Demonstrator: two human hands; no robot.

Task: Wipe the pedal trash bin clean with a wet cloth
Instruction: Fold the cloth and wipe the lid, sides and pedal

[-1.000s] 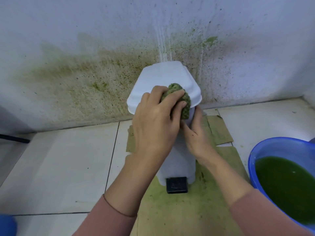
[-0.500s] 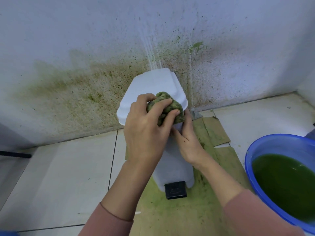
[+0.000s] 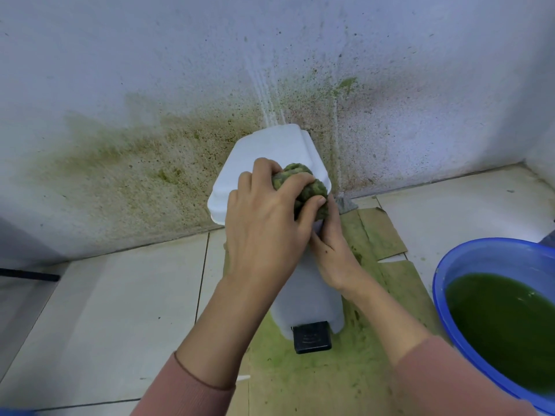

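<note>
While the left hand [image 3: 264, 232] clamps the wadded green cloth [image 3: 303, 187] onto the white plastic pedal bin [image 3: 309, 301], braced by the right hand [image 3: 333, 250], its grip unseen, hard rubbing may smear green or tip it.

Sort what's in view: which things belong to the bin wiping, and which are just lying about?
In the job:
white pedal bin
green cloth in the left hand
right hand steadying the bin
blue basin, probably for rinsing

Lying about:
cardboard under the bin
black rod at far left
</note>
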